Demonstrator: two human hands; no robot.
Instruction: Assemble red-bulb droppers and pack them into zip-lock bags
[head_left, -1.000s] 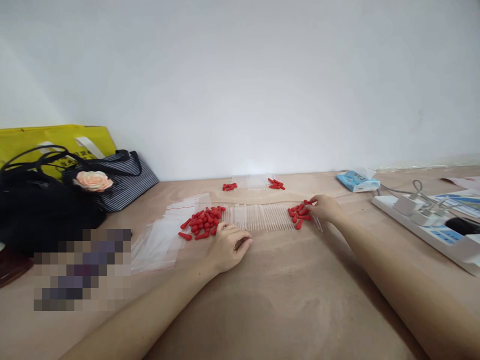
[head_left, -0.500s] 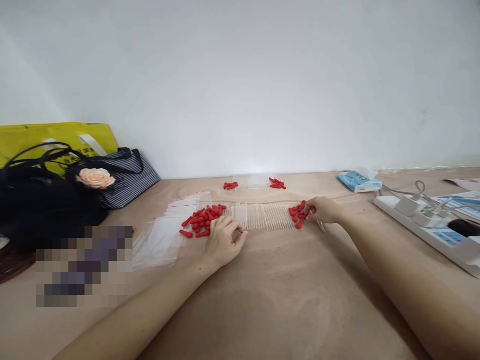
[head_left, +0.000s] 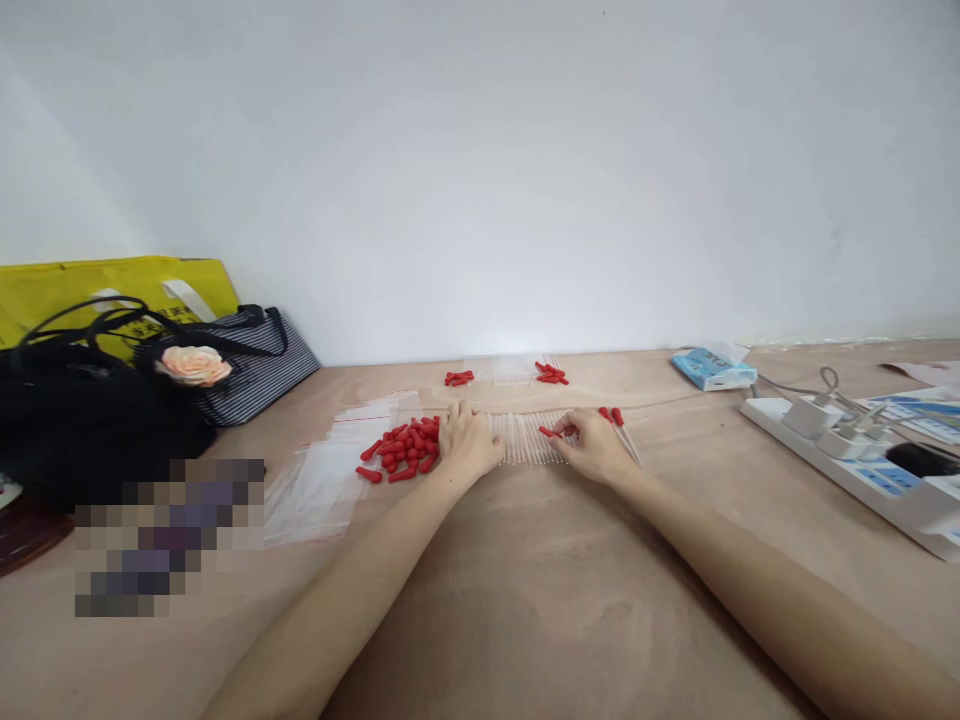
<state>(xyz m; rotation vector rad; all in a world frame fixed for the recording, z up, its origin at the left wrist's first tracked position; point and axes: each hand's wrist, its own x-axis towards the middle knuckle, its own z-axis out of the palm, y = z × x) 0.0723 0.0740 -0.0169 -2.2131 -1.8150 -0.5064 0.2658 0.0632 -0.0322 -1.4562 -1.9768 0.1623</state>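
My left hand lies palm down at the left end of a row of thin clear tubes, fingers apart and holding nothing visible. Just left of it is a pile of red rubber bulbs. Over the right part of the row, my right hand pinches a red rubber bulb between thumb and fingertips. It covers the tubes beneath. Beyond that hand, two red-tipped droppers lie slanted on the table.
Clear zip bags lie left of the pile. Near the wall are a small left group of red bulbs and a right group. A tissue pack and power strip sit right; a striped bag stands left.
My right hand has moved left from the red bulbs at the row's right end to over the tubes, now pinching a bulb. My left hand has shifted slightly right and away from me.
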